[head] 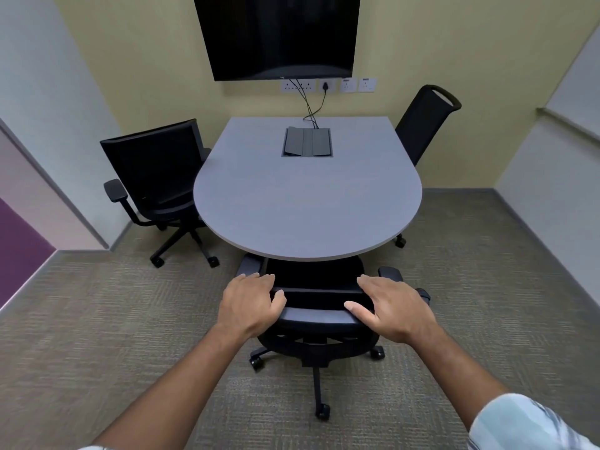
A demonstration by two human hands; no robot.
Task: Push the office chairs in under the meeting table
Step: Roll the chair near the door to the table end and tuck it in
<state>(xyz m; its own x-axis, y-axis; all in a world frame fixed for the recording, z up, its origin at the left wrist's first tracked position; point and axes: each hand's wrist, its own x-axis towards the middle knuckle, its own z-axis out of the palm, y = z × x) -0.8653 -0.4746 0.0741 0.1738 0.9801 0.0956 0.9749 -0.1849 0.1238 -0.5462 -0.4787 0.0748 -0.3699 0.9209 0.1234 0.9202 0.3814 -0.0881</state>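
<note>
A grey-brown carpeted floor (pixel 130 319) carries a grey round-ended desk (pixel 305 203) and three black wheeled office chairs: near (pixel 316 319), far left (pixel 159 186), far right (pixel 422 125).

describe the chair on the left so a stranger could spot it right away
Start at the grey table under the wall screen. The left chair stands at its left side, against the white wall, seat partly under the edge. Unlike the near chair, no hand touches it, and its back is broad and square, not tall and narrow like the right chair.
</note>
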